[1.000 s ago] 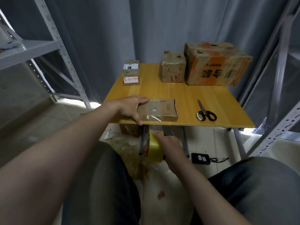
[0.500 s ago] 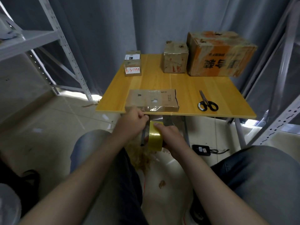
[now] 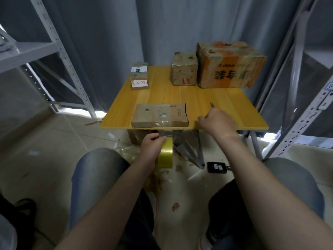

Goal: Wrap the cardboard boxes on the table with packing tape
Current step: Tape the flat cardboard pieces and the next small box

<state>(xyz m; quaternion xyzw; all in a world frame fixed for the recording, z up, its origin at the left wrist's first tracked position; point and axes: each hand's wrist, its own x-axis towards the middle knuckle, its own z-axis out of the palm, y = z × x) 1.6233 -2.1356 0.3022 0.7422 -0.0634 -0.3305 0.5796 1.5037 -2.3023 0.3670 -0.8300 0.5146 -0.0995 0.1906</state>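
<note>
A flat cardboard box (image 3: pixel 160 114) with clear tape over it lies at the front edge of the wooden table (image 3: pixel 180 96). Below that edge my left hand (image 3: pixel 152 147) grips the yellow roll of packing tape (image 3: pixel 165 156). A short stretch of tape seems to run from the roll up to the box. My right hand (image 3: pixel 217 122) lies on the table to the right of the flat box, fingers curled over the handles of the scissors (image 3: pixel 211 105). Only the blade tip shows beyond the hand.
At the back of the table stand two small stacked boxes (image 3: pixel 139 78), a medium box (image 3: pixel 183 73) and a large orange-printed box (image 3: pixel 230 69). Metal shelving (image 3: pixel 59 51) flanks both sides. Tape scraps (image 3: pixel 158 179) and a black device (image 3: pixel 217 166) lie on the floor between my knees.
My left hand left the flat box and took over the tape roll below the table edge. My right hand let go of the roll and moved up onto the scissors.
</note>
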